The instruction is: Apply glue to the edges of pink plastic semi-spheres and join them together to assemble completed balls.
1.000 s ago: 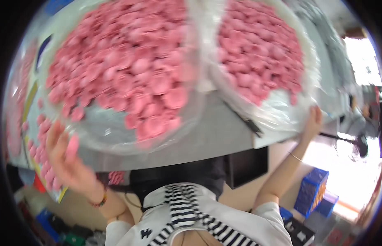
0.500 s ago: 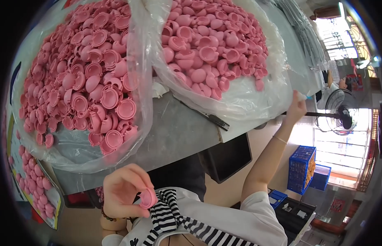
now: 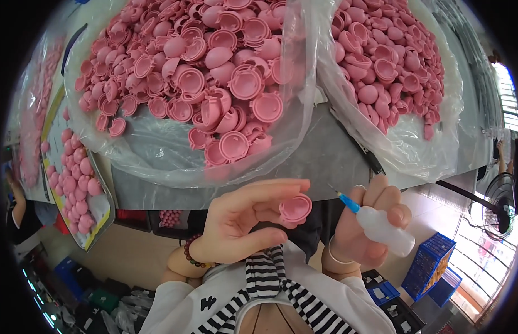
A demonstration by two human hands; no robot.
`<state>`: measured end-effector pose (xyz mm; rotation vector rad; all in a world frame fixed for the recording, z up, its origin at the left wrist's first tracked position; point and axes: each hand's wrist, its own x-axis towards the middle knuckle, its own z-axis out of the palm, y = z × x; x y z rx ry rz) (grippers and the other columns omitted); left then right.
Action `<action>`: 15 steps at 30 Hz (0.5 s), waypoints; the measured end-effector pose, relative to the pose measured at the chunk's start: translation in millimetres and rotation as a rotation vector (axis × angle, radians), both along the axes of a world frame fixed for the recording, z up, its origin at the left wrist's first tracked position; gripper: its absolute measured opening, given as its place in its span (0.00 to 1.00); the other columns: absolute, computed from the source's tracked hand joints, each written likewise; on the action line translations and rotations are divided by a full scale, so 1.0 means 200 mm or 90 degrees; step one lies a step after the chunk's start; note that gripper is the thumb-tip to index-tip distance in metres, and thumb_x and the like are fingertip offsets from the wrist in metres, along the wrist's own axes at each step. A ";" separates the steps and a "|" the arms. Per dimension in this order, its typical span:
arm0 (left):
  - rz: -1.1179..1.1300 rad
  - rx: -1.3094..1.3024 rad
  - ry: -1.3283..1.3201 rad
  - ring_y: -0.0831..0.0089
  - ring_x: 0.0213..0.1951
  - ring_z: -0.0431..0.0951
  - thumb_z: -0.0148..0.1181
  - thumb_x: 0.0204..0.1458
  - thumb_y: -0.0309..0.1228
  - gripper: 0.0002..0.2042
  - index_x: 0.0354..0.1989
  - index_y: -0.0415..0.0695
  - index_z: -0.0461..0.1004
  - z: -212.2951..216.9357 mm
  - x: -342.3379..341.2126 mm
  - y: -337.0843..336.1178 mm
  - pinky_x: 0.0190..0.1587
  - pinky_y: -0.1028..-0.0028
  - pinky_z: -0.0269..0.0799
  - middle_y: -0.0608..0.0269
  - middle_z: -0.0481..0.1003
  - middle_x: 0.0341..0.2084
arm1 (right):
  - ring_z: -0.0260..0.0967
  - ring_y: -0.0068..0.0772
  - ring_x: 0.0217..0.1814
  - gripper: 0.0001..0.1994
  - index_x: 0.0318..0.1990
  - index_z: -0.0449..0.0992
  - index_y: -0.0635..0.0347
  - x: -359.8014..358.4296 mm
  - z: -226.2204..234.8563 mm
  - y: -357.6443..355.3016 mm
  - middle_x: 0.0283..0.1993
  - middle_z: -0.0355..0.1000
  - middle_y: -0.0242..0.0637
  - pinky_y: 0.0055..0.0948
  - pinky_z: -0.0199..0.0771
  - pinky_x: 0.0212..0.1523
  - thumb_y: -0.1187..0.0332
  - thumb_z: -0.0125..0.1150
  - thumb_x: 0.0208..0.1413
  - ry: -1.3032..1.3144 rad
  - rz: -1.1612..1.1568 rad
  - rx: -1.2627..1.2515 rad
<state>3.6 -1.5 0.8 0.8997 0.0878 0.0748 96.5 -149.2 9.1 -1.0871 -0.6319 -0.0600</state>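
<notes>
Between the fingers of my left hand (image 3: 236,220) is a small pink plastic half-shell (image 3: 295,208), its hollow side showing. The index finger stretches out above the shell and the thumb lies below it. My right hand (image 3: 362,228) is closed round a soft white squeeze bottle (image 3: 388,232) with a blue needle tip (image 3: 348,202). The thin needle points up and left toward the shell, a short way apart from it. Beyond my hands, a heap of pink half-shells (image 3: 220,58) lies on a clear plastic bag (image 3: 153,161) on the grey table (image 3: 320,161).
A second bag holds more pink pieces (image 3: 376,61) on the right. A black, pen-like tool (image 3: 359,145) lies between the bags. Rounded pink pieces rest on a yellow-edged board (image 3: 94,217) at left. A blue crate (image 3: 428,264) and a fan (image 3: 497,200) stand at right.
My right hand has come in from the far right, bringing the squeeze bottle near the shell. My left hand has turned, still with the shell. The whole view has shifted.
</notes>
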 end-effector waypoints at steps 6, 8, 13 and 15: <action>0.062 0.060 -0.085 0.65 0.45 0.70 0.54 0.39 0.10 0.20 0.45 0.31 0.64 -0.05 -0.03 0.01 0.46 0.72 0.68 0.42 0.65 0.45 | 0.55 0.22 0.16 0.28 0.27 0.73 0.67 -0.02 0.03 -0.01 0.18 0.60 0.28 0.20 0.50 0.14 0.43 0.59 0.39 -0.258 -0.068 -0.138; 0.067 0.045 -0.085 0.65 0.45 0.71 0.54 0.39 0.10 0.20 0.45 0.30 0.64 -0.05 -0.03 0.01 0.46 0.71 0.69 0.41 0.66 0.44 | 0.56 0.22 0.15 0.29 0.27 0.74 0.67 -0.04 0.04 0.00 0.18 0.61 0.28 0.20 0.50 0.13 0.43 0.58 0.39 -0.256 -0.066 -0.156; 0.051 0.048 -0.092 0.64 0.45 0.71 0.55 0.38 0.10 0.20 0.44 0.30 0.63 -0.05 -0.02 0.01 0.46 0.71 0.69 0.41 0.66 0.45 | 0.56 0.22 0.12 0.28 0.27 0.75 0.67 -0.06 0.03 0.02 0.15 0.61 0.29 0.19 0.51 0.11 0.43 0.55 0.43 -0.259 -0.111 -0.154; 0.053 0.048 -0.091 0.64 0.45 0.71 0.55 0.38 0.10 0.20 0.44 0.30 0.63 -0.05 -0.03 0.01 0.46 0.71 0.69 0.41 0.66 0.45 | 0.55 0.23 0.14 0.28 0.27 0.72 0.69 -0.05 0.04 0.01 0.17 0.61 0.32 0.19 0.49 0.11 0.44 0.50 0.47 -0.283 -0.069 -0.173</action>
